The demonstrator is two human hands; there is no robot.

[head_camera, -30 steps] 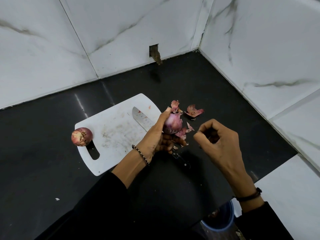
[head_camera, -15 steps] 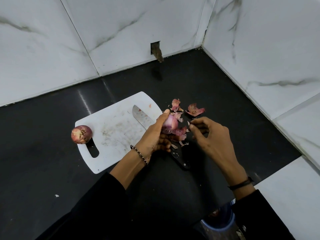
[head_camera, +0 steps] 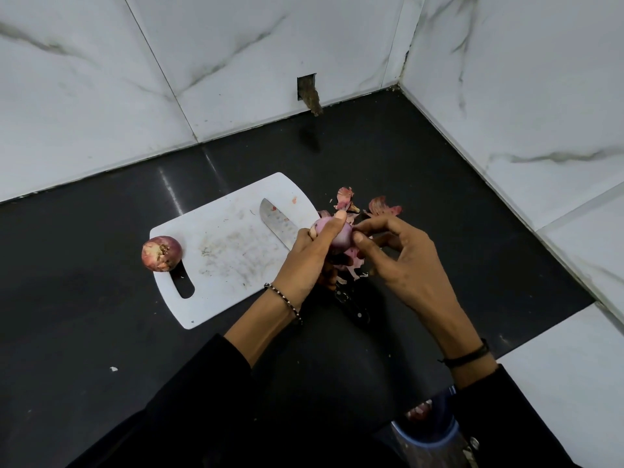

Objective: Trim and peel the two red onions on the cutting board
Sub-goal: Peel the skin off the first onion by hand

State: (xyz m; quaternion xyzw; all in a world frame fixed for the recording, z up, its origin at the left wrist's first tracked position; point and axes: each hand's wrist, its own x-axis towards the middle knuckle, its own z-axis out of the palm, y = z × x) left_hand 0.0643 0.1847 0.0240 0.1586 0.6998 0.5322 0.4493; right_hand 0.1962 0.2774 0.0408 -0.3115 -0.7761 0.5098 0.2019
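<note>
Left hand (head_camera: 310,258) grips the held onion (head_camera: 339,236) just off the cutting board's (head_camera: 229,265) right edge. Right hand (head_camera: 401,261) pinches its right side with thumb and forefinger. Its axis is hidden by the fingers. The second onion (head_camera: 161,253) sits at the board's left edge, root end facing up.

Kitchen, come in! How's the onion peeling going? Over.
Left hand grips held onion, right hand pinches its skin. Second onion unpeeled on cutting board, left end. Knife lies under the hands, blade on board; nothing blocking.
</note>
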